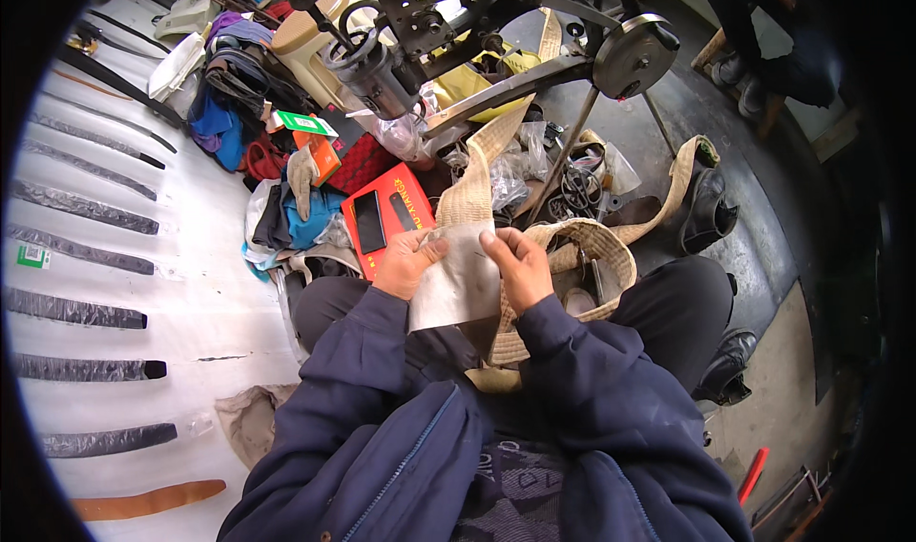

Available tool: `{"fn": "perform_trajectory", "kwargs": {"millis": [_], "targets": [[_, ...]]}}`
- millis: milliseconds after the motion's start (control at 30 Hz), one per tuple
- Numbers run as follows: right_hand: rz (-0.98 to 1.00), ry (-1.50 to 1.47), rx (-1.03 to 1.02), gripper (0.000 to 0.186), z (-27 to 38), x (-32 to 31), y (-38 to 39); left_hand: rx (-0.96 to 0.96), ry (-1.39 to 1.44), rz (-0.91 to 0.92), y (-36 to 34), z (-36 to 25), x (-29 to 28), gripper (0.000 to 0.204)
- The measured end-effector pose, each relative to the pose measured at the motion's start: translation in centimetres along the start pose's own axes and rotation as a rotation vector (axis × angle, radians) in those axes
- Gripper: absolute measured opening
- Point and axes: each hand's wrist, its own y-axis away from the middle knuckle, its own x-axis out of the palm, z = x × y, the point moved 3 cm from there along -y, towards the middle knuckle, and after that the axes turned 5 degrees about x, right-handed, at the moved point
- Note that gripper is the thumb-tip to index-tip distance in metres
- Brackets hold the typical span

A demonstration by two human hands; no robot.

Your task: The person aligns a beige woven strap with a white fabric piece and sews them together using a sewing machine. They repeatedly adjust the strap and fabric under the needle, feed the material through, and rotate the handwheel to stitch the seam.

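My left hand is closed on the left edge of a pale, off-white rectangular piece, thumb on its face. My right hand grips the same piece at its upper right, thumb pressed on top. A beige quilted strap runs from the machine down behind the piece, and more of it lies looped beside my right hand. Whether my fingers also hold the strap behind the piece is hidden. A red-orange box with a dark phone on it sits just beyond my left hand.
An old metal sewing machine stands ahead among heaped bags, cloth and plastic. Black-wrapped strips and a brown strip lie on a white surface at left. Black shoes rest at right. Another person is at upper right.
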Motion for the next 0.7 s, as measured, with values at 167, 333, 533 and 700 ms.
{"fn": "perform_trajectory", "kwargs": {"millis": [167, 333, 533, 700], "targets": [[0.025, 0.022, -0.004, 0.021, 0.8, 0.3, -1.9, 0.035, 0.032, 0.006, 0.1, -0.7, 0.9, 0.036], [0.028, -0.004, -0.069, 0.022, 1.9, 0.8, -2.7, 0.056, 0.039, 0.009, -0.7, -1.3, 0.6, 0.038], [-0.024, 0.194, -0.103, 0.03, 3.1, 1.6, -6.9, 0.107, 0.054, -0.035, -2.8, -2.0, -0.7, 0.034], [0.018, 0.298, -0.007, 0.029, 3.8, 4.1, -11.3, 0.144, 0.151, -0.148, -4.2, -2.8, -3.5, 0.025]]}}
